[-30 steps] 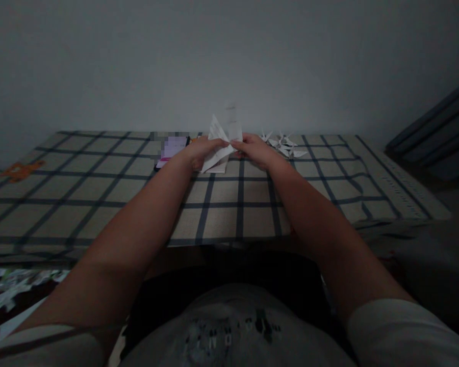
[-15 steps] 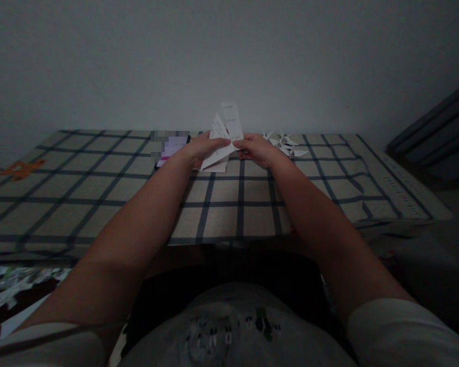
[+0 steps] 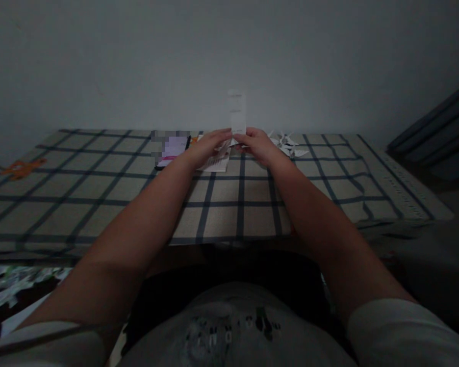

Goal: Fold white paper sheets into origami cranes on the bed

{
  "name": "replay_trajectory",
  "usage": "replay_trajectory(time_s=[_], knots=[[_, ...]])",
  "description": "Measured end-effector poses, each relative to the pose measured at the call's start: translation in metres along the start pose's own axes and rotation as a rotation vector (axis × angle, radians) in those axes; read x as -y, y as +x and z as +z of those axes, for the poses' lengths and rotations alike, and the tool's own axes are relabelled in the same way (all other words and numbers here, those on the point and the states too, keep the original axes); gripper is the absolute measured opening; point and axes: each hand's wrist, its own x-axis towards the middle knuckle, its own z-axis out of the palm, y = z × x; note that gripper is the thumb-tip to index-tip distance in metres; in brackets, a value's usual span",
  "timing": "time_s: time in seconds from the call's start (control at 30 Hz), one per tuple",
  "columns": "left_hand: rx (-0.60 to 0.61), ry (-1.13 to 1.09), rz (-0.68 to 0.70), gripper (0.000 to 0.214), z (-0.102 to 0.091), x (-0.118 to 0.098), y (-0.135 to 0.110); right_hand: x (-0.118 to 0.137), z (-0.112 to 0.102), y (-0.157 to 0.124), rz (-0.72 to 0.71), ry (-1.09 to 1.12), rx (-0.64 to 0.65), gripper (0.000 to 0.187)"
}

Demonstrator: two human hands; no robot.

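Observation:
A folded piece of printed white paper (image 3: 237, 113) stands upright above the table, a strip of it pointing up. My right hand (image 3: 257, 144) pinches its lower end, thumb in front. From the other side my left hand (image 3: 209, 147) has its fingers closed at the same lower edge, where part of the paper is hidden. Beneath and beside my left hand lies a small stack of printed paper (image 3: 217, 164). Several folded white paper cranes (image 3: 286, 144) rest just beyond my right hand.
A phone (image 3: 173, 148) with a lit screen lies left of the papers. An orange object (image 3: 23, 168), perhaps scissors, is at the table's left end. A checked cloth (image 3: 222, 219) covers the table, with a wall (image 3: 229, 56) behind. Paper scraps (image 3: 15, 285) lie lower left.
The paper has turned from two spread flaps to one upright strip, slightly further right. My left hand has moved right, closer to my right hand, uncovering more of the phone.

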Motion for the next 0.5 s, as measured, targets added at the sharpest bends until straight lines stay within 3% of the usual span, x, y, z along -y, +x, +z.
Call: replay_trajectory(time_s=[0.1, 0.27, 0.5], knots=[[0.070, -0.076, 0.024, 0.043, -0.001, 0.004, 0.003, 0.002, 0.002, -0.001, -0.011, 0.019, 0.016, 0.026], [0.127, -0.126, -0.056, 0.026, -0.002, 0.006, 0.005, -0.001, 0.001, 0.002, -0.015, 0.045, 0.021, 0.025], [0.016, -0.071, 0.016, 0.033, -0.011, 0.015, 0.011, -0.003, -0.001, 0.004, -0.020, -0.026, -0.047, 0.023]])
